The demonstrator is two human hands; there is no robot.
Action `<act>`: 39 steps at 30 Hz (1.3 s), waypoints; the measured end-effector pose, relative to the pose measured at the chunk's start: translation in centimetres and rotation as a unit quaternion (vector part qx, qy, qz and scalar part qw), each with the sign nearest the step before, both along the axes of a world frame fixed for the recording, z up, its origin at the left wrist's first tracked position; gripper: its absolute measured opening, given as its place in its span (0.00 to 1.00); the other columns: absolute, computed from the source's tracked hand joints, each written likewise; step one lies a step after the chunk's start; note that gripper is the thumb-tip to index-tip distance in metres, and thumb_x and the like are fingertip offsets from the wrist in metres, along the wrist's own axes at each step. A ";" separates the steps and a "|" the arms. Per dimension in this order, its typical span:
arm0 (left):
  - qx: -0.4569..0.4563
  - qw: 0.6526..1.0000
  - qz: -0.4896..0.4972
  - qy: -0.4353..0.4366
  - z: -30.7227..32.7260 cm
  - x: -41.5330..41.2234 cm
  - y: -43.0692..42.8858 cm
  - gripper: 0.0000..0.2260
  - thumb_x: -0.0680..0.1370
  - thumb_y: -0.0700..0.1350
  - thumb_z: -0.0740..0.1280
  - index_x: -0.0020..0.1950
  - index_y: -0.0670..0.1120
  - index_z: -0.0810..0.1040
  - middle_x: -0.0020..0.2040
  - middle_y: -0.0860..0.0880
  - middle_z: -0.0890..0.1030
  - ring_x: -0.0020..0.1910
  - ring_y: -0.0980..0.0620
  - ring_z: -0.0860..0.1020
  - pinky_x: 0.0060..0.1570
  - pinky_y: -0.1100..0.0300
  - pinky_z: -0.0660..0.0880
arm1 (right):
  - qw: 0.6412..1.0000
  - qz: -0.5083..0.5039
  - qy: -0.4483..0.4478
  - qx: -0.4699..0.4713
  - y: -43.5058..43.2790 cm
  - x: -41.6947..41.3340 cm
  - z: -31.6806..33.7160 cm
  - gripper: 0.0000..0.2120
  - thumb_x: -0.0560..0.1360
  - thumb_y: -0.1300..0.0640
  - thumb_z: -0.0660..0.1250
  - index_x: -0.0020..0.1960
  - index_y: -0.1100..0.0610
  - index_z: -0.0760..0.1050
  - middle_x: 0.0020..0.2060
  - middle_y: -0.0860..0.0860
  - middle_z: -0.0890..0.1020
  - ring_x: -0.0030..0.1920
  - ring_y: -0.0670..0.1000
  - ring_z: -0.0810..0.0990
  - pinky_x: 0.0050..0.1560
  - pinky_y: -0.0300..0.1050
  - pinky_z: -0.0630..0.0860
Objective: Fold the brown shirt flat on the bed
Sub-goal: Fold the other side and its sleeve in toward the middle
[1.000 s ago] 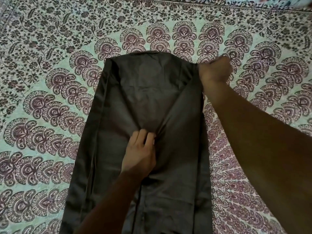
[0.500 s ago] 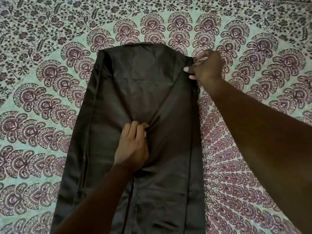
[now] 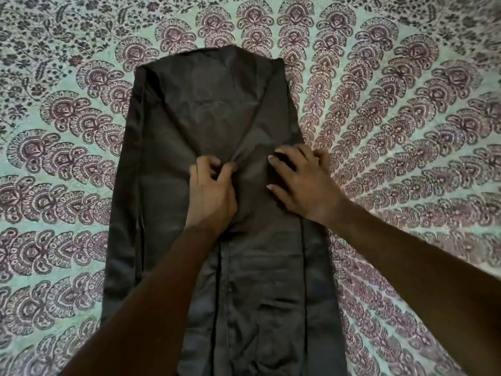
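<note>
Brown shirt (image 3: 217, 126) flat on bed (image 3: 67, 158).
Left hand (image 3: 210, 194) fingers pinch its centre crease; right hand (image 3: 303, 185) spread flat, holding nothing.

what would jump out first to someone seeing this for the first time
A long brown shirt, its sides already folded in, lies down the middle of a bedspread printed with purple paisley on pale green. At its centre the left hand pinches a gather of cloth, and the right hand rests with fingers spread on the shirt's right side beside it.
</note>
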State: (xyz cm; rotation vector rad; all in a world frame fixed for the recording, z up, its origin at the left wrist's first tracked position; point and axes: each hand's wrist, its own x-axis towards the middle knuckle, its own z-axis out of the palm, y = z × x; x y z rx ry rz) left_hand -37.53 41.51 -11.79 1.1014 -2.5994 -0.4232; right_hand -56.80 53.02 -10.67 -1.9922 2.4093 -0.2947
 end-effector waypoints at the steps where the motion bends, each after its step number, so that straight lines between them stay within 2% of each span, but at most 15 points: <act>1: -0.013 1.000 0.007 -0.008 0.3 0.5 0.6 0.14 0.81 0.44 0.59 0.63 0.44 0.79 0.64 0.38 0.71 0.54 0.38 0.70 0.52 0.41 0.73 | 1.000 0.015 0.007 0.010 1.0 1.0 0.1 0.24 0.76 0.46 0.66 0.67 0.58 0.77 0.67 0.58 0.76 0.67 0.60 0.69 0.63 0.62 0.65; 4: -0.046 0.996 -0.053 -0.058 1.4 3.5 3.8 0.14 0.81 0.48 0.63 0.65 0.45 0.79 0.70 0.42 0.71 0.58 0.39 0.71 0.53 0.43 0.67 | 0.998 0.053 -0.011 0.017 3.9 4.4 0.3 0.23 0.74 0.56 0.69 0.68 0.60 0.76 0.68 0.61 0.75 0.67 0.61 0.66 0.61 0.63 0.68; 7: -0.022 0.980 -0.169 -0.099 2.1 8.3 7.6 0.21 0.81 0.53 0.60 0.70 0.45 0.77 0.72 0.44 0.73 0.64 0.41 0.75 0.58 0.44 0.68 | 0.998 0.050 -0.003 0.042 7.3 8.3 0.7 0.22 0.74 0.54 0.66 0.67 0.59 0.78 0.67 0.59 0.77 0.65 0.62 0.72 0.59 0.59 0.67; 10: -0.003 0.961 -0.216 -0.175 2.2 12.7 10.4 0.31 0.80 0.61 0.59 0.79 0.47 0.68 0.82 0.45 0.61 0.78 0.42 0.65 0.67 0.42 0.68 | 0.998 0.015 -0.005 0.059 11.3 12.3 1.3 0.23 0.75 0.50 0.69 0.67 0.56 0.78 0.63 0.57 0.78 0.62 0.63 0.75 0.57 0.58 0.69; 12: 0.004 0.953 -0.234 -0.193 2.3 14.9 11.9 0.35 0.81 0.64 0.56 0.84 0.48 0.57 0.85 0.47 0.50 0.83 0.43 0.54 0.75 0.44 0.62 | 0.997 -0.001 -0.005 0.076 14.0 14.8 1.9 0.24 0.77 0.46 0.67 0.69 0.54 0.77 0.63 0.57 0.77 0.60 0.61 0.75 0.55 0.56 0.68; 14: 0.018 0.954 -0.232 -0.188 2.2 15.8 13.2 0.36 0.82 0.66 0.53 0.85 0.49 0.50 0.86 0.48 0.45 0.84 0.45 0.48 0.79 0.45 0.54 | 0.995 -0.016 -0.005 0.097 16.3 16.8 2.3 0.24 0.78 0.44 0.65 0.71 0.52 0.76 0.65 0.56 0.76 0.60 0.60 0.74 0.55 0.56 0.68; 20: 0.120 0.972 -0.144 -0.144 2.8 15.7 16.2 0.32 0.85 0.63 0.53 0.85 0.51 0.49 0.85 0.51 0.44 0.84 0.46 0.45 0.80 0.42 0.54 | 0.983 -0.075 -0.042 0.163 20.0 19.6 4.0 0.26 0.80 0.39 0.60 0.75 0.47 0.71 0.68 0.57 0.72 0.63 0.61 0.72 0.56 0.57 0.71; 22: 0.134 0.985 -0.031 -0.105 4.5 15.5 17.6 0.28 0.83 0.59 0.59 0.81 0.50 0.61 0.83 0.48 0.57 0.78 0.42 0.61 0.70 0.42 0.63 | 0.979 -0.110 -0.061 0.163 20.1 19.9 4.4 0.25 0.80 0.39 0.61 0.73 0.48 0.73 0.68 0.58 0.72 0.62 0.62 0.71 0.58 0.58 0.72; 24: 0.135 0.982 0.114 -0.062 5.7 16.0 18.8 0.20 0.77 0.55 0.66 0.66 0.47 0.74 0.66 0.44 0.73 0.62 0.38 0.73 0.56 0.44 0.69 | 0.971 -0.178 -0.096 0.128 20.3 20.6 4.7 0.23 0.78 0.42 0.65 0.69 0.51 0.76 0.66 0.60 0.72 0.61 0.63 0.72 0.59 0.59 0.74; 25: 0.136 0.977 0.156 -0.059 5.8 16.5 19.4 0.17 0.75 0.55 0.67 0.58 0.47 0.75 0.58 0.44 0.76 0.57 0.38 0.75 0.53 0.45 0.69 | 0.961 -0.222 -0.125 0.105 20.5 21.1 4.8 0.22 0.78 0.44 0.68 0.68 0.53 0.77 0.64 0.61 0.72 0.61 0.63 0.73 0.59 0.59 0.76; 27: 0.097 0.977 0.151 -0.114 5.2 18.0 20.5 0.14 0.73 0.57 0.68 0.48 0.48 0.75 0.46 0.48 0.79 0.50 0.40 0.77 0.49 0.47 0.69 | 0.927 -0.312 -0.196 0.069 21.0 22.5 5.1 0.24 0.76 0.47 0.73 0.68 0.56 0.75 0.63 0.63 0.72 0.59 0.62 0.75 0.59 0.56 0.78; 30: 0.061 0.979 0.105 -0.163 4.1 19.4 21.2 0.12 0.74 0.57 0.69 0.40 0.49 0.77 0.39 0.49 0.80 0.41 0.41 0.80 0.47 0.49 0.66 | 0.886 -0.389 -0.243 0.071 21.8 24.0 5.4 0.27 0.75 0.49 0.76 0.68 0.60 0.74 0.62 0.64 0.74 0.56 0.65 0.79 0.54 0.54 0.80; 34: 0.070 0.984 0.090 -0.137 3.8 18.7 20.3 0.09 0.75 0.48 0.72 0.38 0.46 0.78 0.36 0.47 0.81 0.36 0.41 0.80 0.46 0.50 0.70 | 0.854 -0.434 -0.280 0.059 22.6 23.8 5.3 0.27 0.71 0.53 0.80 0.67 0.60 0.76 0.59 0.61 0.77 0.55 0.61 0.79 0.55 0.45 0.75; 36: 0.073 0.986 0.081 -0.127 4.1 18.2 19.7 0.09 0.76 0.47 0.73 0.38 0.46 0.78 0.36 0.47 0.82 0.36 0.41 0.80 0.46 0.49 0.72 | 0.846 -0.434 -0.305 0.060 22.8 23.2 5.5 0.26 0.68 0.55 0.82 0.62 0.58 0.79 0.53 0.57 0.78 0.51 0.55 0.77 0.49 0.37 0.69; 39: 0.116 0.983 0.093 -0.104 4.5 18.1 19.6 0.08 0.77 0.48 0.72 0.41 0.46 0.78 0.39 0.47 0.82 0.40 0.41 0.81 0.46 0.48 0.75 | 0.851 -0.399 -0.330 0.083 23.2 22.4 5.1 0.26 0.62 0.53 0.85 0.57 0.55 0.81 0.49 0.54 0.79 0.46 0.53 0.78 0.45 0.35 0.65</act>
